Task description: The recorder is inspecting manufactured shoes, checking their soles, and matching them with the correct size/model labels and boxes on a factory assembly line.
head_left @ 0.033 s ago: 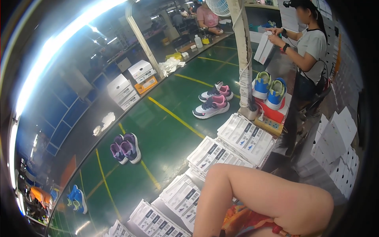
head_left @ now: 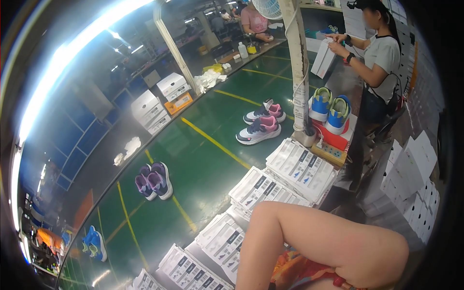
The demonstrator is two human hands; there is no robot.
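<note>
In my head view, both my hands are out of frame, so I cannot tell their grip. Paper stacks (head_left: 221, 240) lie just left of my forearm (head_left: 258, 246); farther left, purple shoes (head_left: 157, 181) stand on the belt (head_left: 208, 174).

I saw a bare, bent arm (head_left: 328, 227) beside stacks of printed white sheets (head_left: 300, 170); beyond, paired sneakers (head_left: 258, 134) stood on a yellow-lined green belt (head_left: 193, 169).

Head cam (left fisheye) is looking down and outward from the wearer's head, sitting close to the bent arm (head_left: 328, 232), facing across the green counter (head_left: 208, 179); straight edges are bending toward the rim.
</note>
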